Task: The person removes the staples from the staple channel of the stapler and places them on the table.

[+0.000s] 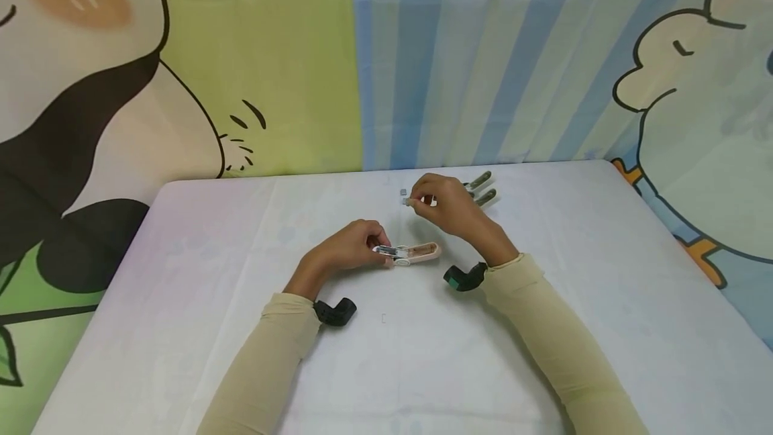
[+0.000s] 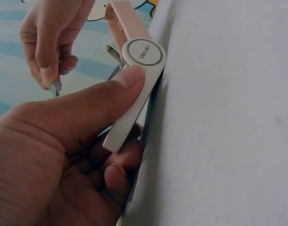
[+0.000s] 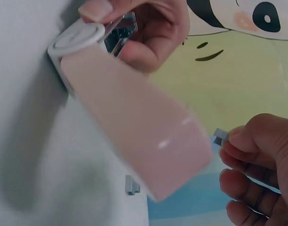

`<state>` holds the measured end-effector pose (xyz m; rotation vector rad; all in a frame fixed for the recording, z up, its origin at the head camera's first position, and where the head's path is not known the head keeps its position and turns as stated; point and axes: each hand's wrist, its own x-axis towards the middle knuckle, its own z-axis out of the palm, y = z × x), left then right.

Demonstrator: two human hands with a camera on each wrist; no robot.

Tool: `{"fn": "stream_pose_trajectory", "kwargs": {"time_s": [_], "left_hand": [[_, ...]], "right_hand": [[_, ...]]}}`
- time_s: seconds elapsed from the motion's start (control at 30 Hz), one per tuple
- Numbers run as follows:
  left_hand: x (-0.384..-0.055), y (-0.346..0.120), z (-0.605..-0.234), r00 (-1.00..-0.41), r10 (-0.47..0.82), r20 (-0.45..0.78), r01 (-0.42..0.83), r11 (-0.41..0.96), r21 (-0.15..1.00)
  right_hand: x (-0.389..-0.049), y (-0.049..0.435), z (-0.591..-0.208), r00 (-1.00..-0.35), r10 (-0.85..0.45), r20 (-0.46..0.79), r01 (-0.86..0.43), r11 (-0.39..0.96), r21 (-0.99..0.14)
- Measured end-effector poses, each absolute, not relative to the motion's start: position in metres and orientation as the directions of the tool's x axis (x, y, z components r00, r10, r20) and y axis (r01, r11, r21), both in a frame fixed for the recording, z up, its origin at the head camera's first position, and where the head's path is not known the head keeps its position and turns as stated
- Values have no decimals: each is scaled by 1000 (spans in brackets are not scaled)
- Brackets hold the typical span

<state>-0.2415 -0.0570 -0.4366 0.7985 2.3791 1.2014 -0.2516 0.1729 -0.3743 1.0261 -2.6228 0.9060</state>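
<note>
A pink and white stapler [image 1: 430,252] is swung wide open, its metal channel exposed in the head view. My left hand [image 1: 353,247] grips its white base, the thumb [image 2: 123,87] pressed along the side below the round hinge. Farther back, my right hand [image 1: 447,203] pinches a short strip of staples [image 3: 220,135] between thumb and fingertips, held apart from the stapler. A second short strip of staples [image 1: 403,191] lies on the table just beyond those fingertips. The stapler's pink top arm [image 3: 139,122] fills the middle of the right wrist view.
Behind my right hand lies a tool with two olive-green handles [image 1: 485,197], its metal end partly hidden by the hand. One loose staple [image 1: 383,318] is on the white tabletop [image 1: 459,361] nearer to me. A patterned curtain [image 1: 471,52] hangs along the table's far edge.
</note>
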Motion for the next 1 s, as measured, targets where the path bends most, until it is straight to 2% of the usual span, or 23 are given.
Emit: {"fn": "stream_pose_trajectory", "kwargs": {"time_s": [0.13, 0.27, 0.4, 0.67, 1.0], "left_hand": [[-242, -60, -438, -763, 645, -49, 338, 462, 820], [-241, -61, -439, -749, 660, -58, 335, 452, 827], [-240, -62, -440, -746, 663, -61, 333, 451, 828], [-241, -60, -438, -745, 665, -48, 350, 452, 820], [-242, -61, -436, -753, 655, -64, 345, 475, 810]], "right_hand": [[-260, 175, -382, -750, -550, 366, -657, 558, -508], [-266, 175, -394, -786, -556, 270, -603, 598, -527], [-274, 171, -402, -806, -566, 174, -569, 658, -493], [-287, 167, -401, -771, -626, 114, -612, 681, -402], [-292, 167, -401, -768, -640, 10, -596, 709, -376]]}}
